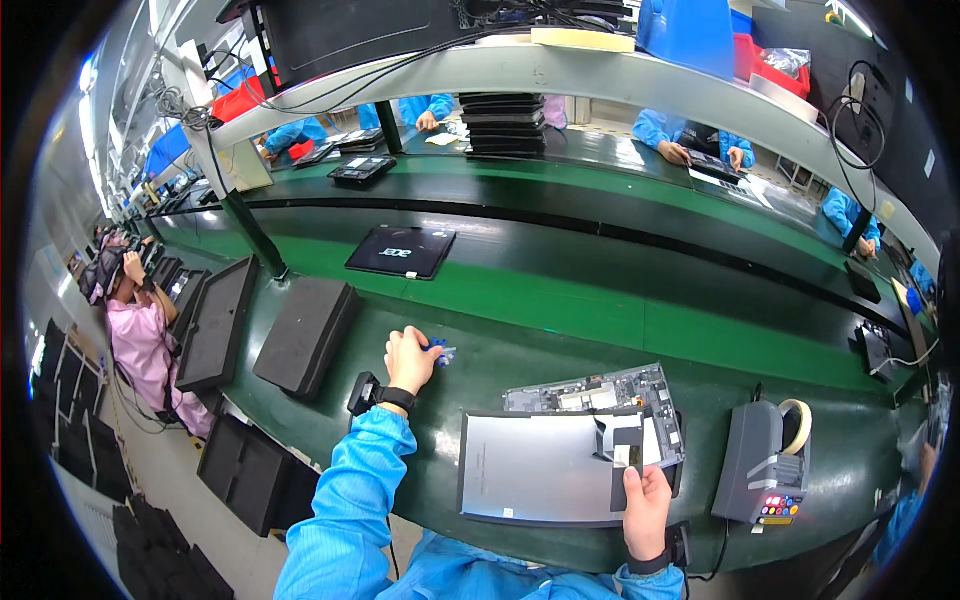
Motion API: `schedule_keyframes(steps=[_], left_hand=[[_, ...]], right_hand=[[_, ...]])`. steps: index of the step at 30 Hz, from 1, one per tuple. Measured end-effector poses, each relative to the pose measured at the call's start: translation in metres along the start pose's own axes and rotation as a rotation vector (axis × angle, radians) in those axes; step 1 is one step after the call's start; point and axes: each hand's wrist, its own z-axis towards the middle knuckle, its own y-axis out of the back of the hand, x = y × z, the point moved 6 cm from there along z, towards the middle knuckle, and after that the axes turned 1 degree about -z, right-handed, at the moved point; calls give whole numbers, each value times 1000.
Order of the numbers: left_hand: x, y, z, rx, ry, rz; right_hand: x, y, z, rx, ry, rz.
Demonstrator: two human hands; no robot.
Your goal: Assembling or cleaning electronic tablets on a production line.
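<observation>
My left hand (409, 360) reaches out over the green bench, its fingers curled down at a small cluster of blue pieces (443, 352). Their exact kind is too small to tell. In front of me lies a silver-grey flat panel (545, 470), which looks like the back of a laptop screen. My right hand (648, 508) is at its right end, with the thumb pressed on a dark flat strip (627, 462); the fingers beneath are hidden. Behind the panel, and partly covered by it, sits an opened laptop base (600, 392) with its circuit boards showing.
A grey tape dispenser (752, 465) with a tape roll stands right. Black foam blocks (305, 335) and a tray (218, 322) lie left. A closed black tablet or laptop lid (402, 251) rests on the conveyor. A shelf (420, 80) spans overhead. A pink-clad person (145, 335) sits left; others work opposite.
</observation>
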Motion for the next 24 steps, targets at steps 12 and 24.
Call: schedule_keyframes(steps=[12,24], left_hand=[[-43,52,-73,661,-53,-928],[-203,9,-80,966,-152,-1246]], right_hand=[[3,-47,-11,170,-599,544],[34,-56,-11,296,-278,277]])
